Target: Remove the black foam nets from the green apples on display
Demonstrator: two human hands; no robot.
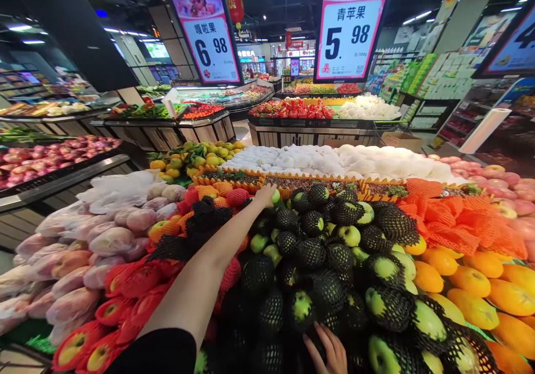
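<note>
Clearly the person stretches the left hand (264, 194) far across the heap of green apples in black net sleeves (321, 262), its fingers curled around one bare green apple (275, 197) at the back edge of the pile, just before the orange serrated divider (292, 176). The right hand (328, 351) rests low at the near edge, fingers spread flat on a netted apple, gripping nothing. Oranges (472, 290) lie to the right, red-netted fruit (125, 285) to the left. With the arm at full reach, the grasp looks best kept firm around the fruit's middle and lifted straight up, since neighbouring apples sit touching and could roll down the slope.
</note>
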